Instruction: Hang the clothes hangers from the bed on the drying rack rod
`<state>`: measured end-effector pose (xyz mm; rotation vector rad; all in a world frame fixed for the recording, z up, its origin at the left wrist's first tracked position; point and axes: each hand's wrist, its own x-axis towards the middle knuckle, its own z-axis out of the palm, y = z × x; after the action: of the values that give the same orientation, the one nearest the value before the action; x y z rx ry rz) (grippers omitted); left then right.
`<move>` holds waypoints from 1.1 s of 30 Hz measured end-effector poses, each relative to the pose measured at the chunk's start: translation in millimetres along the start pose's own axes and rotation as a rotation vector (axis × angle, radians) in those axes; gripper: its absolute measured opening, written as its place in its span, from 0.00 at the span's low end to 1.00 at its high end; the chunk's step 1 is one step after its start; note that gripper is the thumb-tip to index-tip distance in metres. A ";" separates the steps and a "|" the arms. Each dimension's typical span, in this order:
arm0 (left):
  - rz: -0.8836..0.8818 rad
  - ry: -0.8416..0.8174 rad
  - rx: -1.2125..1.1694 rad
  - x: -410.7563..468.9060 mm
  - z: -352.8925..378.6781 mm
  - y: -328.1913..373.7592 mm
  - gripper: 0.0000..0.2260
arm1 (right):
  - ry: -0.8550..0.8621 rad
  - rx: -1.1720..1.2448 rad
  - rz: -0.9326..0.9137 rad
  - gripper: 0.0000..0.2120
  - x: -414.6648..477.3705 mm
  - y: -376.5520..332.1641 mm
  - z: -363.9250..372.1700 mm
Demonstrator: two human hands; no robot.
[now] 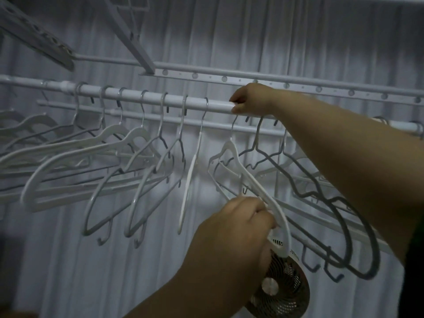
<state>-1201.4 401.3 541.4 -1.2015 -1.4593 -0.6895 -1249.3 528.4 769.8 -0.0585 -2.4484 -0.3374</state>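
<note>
Where the white hanger (230,148) hangs below the drying rack rod (149,97), its hook runs up behind the right hand (251,101); whether it sits over the rod cannot be told. Left hand (234,228), below the rod, fingers curled round the hanger's lower arm. Right hand's fingers wrapped on the rod. Other hangers (110,140) hooked along the rod on both sides. Perforated rail (298,86) just above the rod, curtain (229,31) behind, fan (284,285) well below.

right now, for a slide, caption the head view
The right hand grips the rod while the left hand holds a white hanger beside the hung hangers.
</note>
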 end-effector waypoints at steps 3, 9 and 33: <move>-0.007 -0.034 0.012 -0.6 0.1 4.1 0.15 | 0.007 0.003 -0.005 0.15 -1.0 2.2 0.0; -0.061 -0.118 0.120 13.3 11.2 9.4 0.21 | -0.019 -0.028 -0.011 0.15 -6.4 1.8 -1.4; 0.261 -0.080 0.348 28.8 43.9 13.5 0.37 | -0.021 -0.125 -0.047 0.15 -3.2 -4.0 -0.5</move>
<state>-1202.5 453.8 554.8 -1.1273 -1.3867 -0.2005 -1247.0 524.6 767.3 -0.0587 -2.4498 -0.5129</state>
